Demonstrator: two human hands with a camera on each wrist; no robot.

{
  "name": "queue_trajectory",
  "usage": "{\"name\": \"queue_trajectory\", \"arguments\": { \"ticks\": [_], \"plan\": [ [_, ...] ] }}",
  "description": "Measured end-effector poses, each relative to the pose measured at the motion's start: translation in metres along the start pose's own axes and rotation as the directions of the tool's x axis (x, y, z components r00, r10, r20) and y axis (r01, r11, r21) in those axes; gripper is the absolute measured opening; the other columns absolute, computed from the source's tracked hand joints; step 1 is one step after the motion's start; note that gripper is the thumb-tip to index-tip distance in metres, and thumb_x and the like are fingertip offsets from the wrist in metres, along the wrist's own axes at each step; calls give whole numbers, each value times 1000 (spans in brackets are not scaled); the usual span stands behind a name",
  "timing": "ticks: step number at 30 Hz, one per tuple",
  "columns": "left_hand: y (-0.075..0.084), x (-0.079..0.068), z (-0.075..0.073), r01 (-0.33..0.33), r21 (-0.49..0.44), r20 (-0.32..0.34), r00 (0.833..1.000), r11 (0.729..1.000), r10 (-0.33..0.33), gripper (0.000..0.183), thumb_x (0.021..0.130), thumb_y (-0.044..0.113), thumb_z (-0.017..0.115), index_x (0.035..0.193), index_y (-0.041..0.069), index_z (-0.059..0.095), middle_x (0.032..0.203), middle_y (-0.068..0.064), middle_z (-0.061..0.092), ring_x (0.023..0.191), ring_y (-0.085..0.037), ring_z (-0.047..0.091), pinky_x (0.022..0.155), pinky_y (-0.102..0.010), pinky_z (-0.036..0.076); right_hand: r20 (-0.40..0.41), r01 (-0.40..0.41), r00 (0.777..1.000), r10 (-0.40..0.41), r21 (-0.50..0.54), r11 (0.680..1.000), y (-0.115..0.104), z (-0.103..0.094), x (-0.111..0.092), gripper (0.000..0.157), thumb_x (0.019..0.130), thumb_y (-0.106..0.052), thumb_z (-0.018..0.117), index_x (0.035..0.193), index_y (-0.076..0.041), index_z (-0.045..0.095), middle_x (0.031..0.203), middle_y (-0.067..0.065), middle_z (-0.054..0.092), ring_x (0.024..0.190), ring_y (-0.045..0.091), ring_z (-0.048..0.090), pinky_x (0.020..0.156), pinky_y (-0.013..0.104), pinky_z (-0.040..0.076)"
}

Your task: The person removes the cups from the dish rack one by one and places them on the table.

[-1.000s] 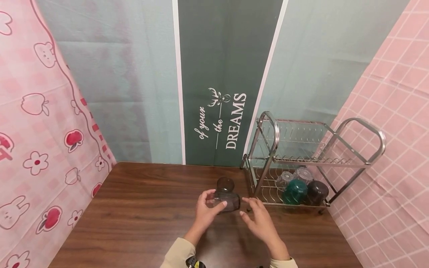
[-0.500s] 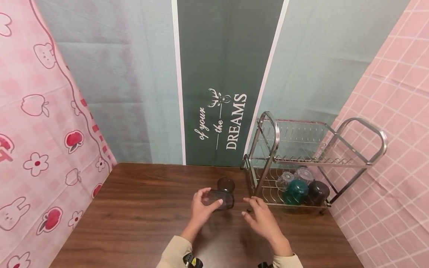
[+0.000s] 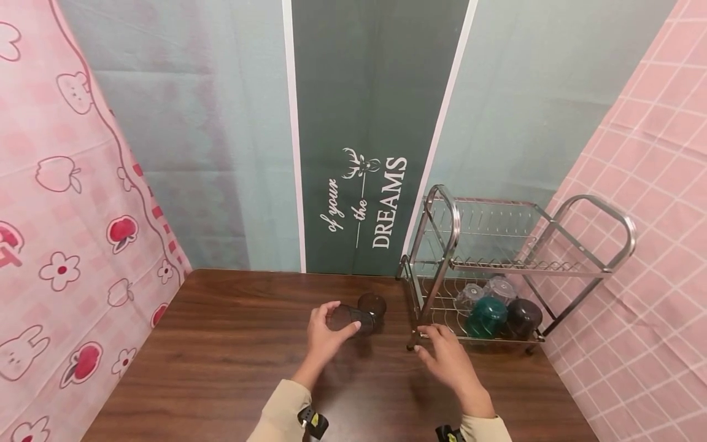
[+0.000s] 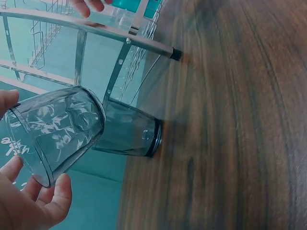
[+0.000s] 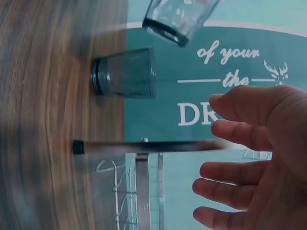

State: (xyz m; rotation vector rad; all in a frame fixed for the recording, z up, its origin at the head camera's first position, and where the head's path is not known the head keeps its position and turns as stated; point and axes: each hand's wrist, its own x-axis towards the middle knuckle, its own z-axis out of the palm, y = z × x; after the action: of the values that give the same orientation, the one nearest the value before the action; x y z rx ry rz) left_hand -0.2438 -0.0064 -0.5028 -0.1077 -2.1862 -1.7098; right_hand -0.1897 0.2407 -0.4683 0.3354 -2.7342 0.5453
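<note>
My left hand (image 3: 326,334) holds a smoky see-through drinking glass (image 3: 347,317) above the table, with thumb and fingers around its rim end. In the left wrist view that held glass (image 4: 60,129) is tilted, its base pointing toward a second glass. This second smoky glass (image 3: 372,303) stands upright on the table just behind; the right wrist view shows the standing glass (image 5: 125,74) apart from the held one (image 5: 180,19). My right hand (image 3: 450,362) hovers by the rack's front left leg, fingers spread and slightly bent, holding nothing.
A two-tier metal dish rack (image 3: 521,267) stands at the right of the wooden table (image 3: 232,344). Upside down on its lower tier are a teal glass (image 3: 487,317), a dark glass (image 3: 523,318) and two clear glasses (image 3: 470,298). Cloth hangs behind and on both sides.
My left hand has carried the held glass leftward and slightly back, tilting it more. My right hand has drifted right, away from it. The standing glass and the rack have stayed put.
</note>
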Motion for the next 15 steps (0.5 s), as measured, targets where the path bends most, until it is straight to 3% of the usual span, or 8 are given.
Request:
{"name": "queue_trajectory", "arguments": {
  "ticks": [15],
  "plan": [
    [-6, 13, -7, -1, 139, -3, 1000, 990, 1, 64, 52, 43, 78, 105, 15, 57, 100, -6, 46, 94, -23, 46, 78, -36, 37, 5, -37, 999, 37, -49, 998, 23, -17, 5, 36, 74, -21, 66, 105, -5, 57, 105, 21, 48, 95, 41, 44, 72, 53, 36]
  ]
}}
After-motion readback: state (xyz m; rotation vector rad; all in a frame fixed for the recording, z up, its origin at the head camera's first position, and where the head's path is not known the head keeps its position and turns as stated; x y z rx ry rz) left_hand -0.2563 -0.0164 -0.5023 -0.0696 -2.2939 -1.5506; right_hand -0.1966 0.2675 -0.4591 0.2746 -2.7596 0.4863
